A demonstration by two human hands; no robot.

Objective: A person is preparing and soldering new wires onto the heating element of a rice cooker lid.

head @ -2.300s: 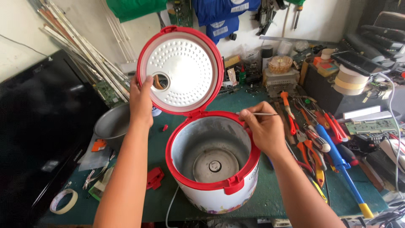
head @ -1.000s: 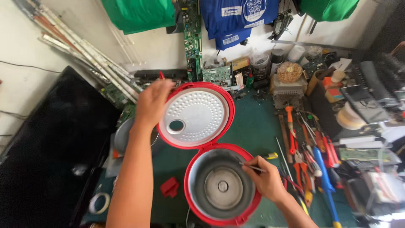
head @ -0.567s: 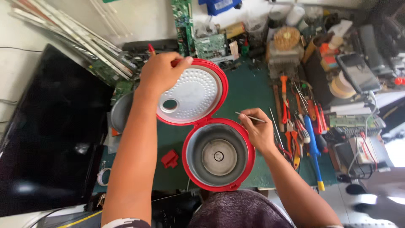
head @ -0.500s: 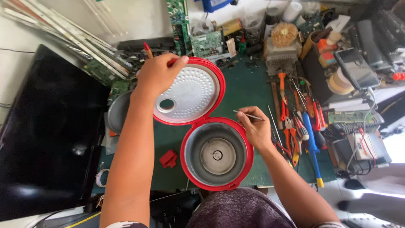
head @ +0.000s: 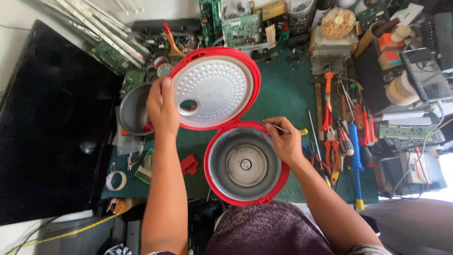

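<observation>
Cooker body (head: pixel 246 164), red-rimmed and round, sits nearest to me on the green mat (head: pixel 283 89), its bare metal well open with the heating plate showing at the bottom. My right hand (head: pixel 284 141) rests on the rim at the body's upper right, fingers pinched together on a thin screwdriver (head: pixel 282 128) whose metal shaft points left across the rim and whose yellow end sticks out to the right. Just left of the body lies a small red plastic part (head: pixel 189 164). Farther out, the hinged lid (head: pixel 214 87) stands swung open, its dimpled metal inner face turned toward me; my left hand (head: pixel 162 107) grips its left edge, fingers closed around the red rim. Behind that hand sits a grey metal pot (head: pixel 132 111). To the right, pliers and screwdrivers (head: pixel 347 134) lie in a row. At the far edge I see green circuit boards (head: pixel 240 29).
</observation>
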